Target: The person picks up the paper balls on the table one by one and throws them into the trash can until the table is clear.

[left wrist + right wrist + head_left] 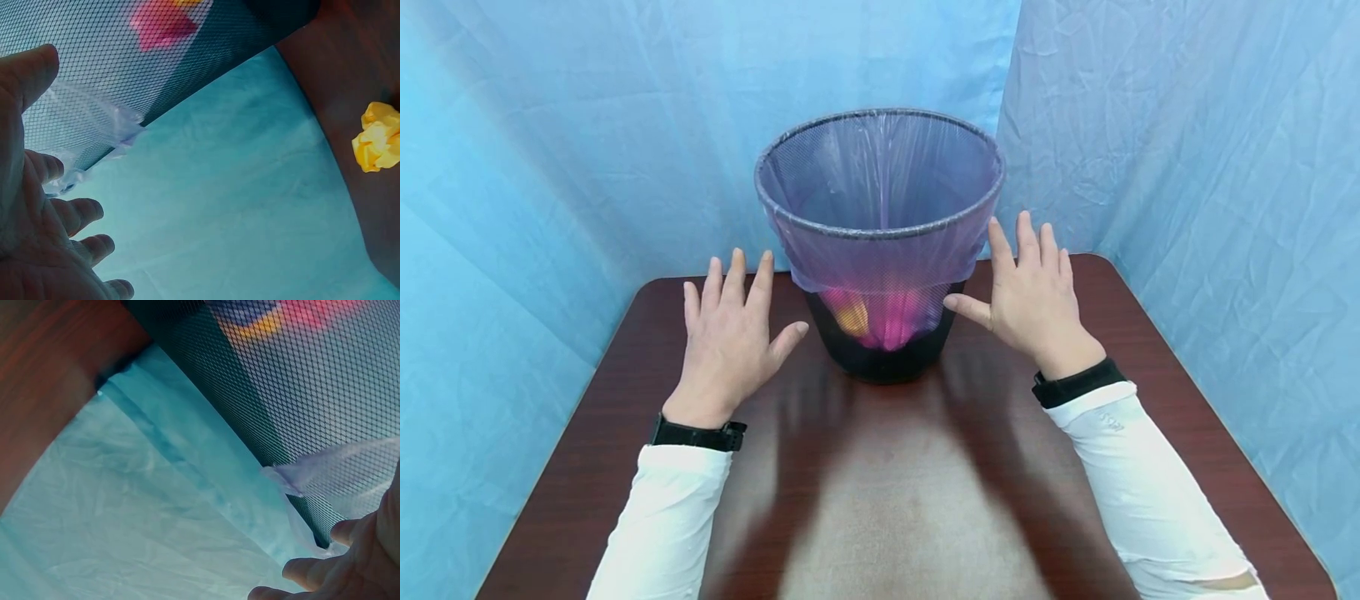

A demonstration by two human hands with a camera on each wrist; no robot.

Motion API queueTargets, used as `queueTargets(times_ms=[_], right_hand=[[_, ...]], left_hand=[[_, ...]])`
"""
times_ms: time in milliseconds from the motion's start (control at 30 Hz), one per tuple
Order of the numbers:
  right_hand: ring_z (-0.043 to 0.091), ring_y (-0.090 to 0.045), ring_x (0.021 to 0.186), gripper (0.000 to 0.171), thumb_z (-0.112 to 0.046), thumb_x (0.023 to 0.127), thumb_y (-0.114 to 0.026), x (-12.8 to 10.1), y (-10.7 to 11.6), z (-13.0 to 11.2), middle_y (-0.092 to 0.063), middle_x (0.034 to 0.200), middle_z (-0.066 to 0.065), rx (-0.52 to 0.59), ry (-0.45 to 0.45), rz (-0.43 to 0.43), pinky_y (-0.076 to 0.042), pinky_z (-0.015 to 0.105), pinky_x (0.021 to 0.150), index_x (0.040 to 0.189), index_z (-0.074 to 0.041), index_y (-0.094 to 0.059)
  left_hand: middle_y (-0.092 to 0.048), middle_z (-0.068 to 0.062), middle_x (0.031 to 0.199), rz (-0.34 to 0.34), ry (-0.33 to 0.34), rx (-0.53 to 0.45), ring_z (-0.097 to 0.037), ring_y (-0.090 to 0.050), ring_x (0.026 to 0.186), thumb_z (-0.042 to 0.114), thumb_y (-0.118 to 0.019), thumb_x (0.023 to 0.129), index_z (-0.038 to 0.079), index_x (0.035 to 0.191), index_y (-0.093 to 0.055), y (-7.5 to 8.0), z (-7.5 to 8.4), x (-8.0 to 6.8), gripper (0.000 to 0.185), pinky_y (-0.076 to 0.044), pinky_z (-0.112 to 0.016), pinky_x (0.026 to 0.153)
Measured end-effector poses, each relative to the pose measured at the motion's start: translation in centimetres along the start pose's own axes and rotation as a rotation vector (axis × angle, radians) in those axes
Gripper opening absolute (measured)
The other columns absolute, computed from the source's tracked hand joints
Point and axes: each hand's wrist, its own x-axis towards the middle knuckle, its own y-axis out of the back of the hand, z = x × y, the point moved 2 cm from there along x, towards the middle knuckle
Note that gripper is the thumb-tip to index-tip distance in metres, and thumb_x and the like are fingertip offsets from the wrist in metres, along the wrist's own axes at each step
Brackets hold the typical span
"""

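white sleeves (677,517), black wristbands (698,434) — both arms

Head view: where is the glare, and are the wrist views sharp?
Head view: soft glare patch on the table, with hand shadows either side of it. Left wrist view: the left hand is blurred, the bin mesh crisp. Right wrist view: mesh sharp, fingers soft.

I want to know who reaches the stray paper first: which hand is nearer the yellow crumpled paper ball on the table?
Left. The left hand is on the ball's side; the right hand is beyond the wastebasket.
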Motion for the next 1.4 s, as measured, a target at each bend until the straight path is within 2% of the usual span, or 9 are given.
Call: queueTargets(times_ms=[433,933,1400], right_hand=[[0.051,-0.01,0.141,0.113,-0.087,0.075,-0.041,-0.9,-2.3,0.3,-0.008,0.158,0.024,-0.017,-0.012,-0.044,-0.018,0.069,0.105,0.157,-0.016,-0.009],[0.051,-0.008,0.142,0.111,-0.088,0.074,-0.04,-1.7,-4.3,0.4,-0.006,0.159,0.024,-0.011,-0.026,-0.086,-0.015,0.07,0.106,0.157,-0.023,-0.004],[0.053,-0.015,0.14,0.11,-0.084,0.073,-0.051,-2.7,-6.1,0.5,-0.013,0.157,0.026,0.002,-0.021,-0.076,-0.017,0.068,0.106,0.156,-0.02,-0.016]], left_hand=[[-0.022,-0.022,0.156,-0.057,0.029,-0.024,-0.043,-0.012,0.145,0.056,-0.061,0.087,0.019,0.156,-0.02,-1.8,-0.3,-1.3,0.089,-0.006,-0.069,0.108],[-0.022,-0.023,0.156,-0.095,0.052,-0.027,-0.044,-0.011,0.145,0.058,-0.061,0.086,0.019,0.156,-0.02,-3.0,-0.4,-2.0,0.09,-0.006,-0.069,0.109],[-0.021,-0.022,0.157,-0.145,0.077,-0.028,-0.043,-0.01,0.145,0.059,-0.062,0.085,0.02,0.156,-0.019,-4.5,-0.6,-3.0,0.091,-0.006,-0.069,0.109]])
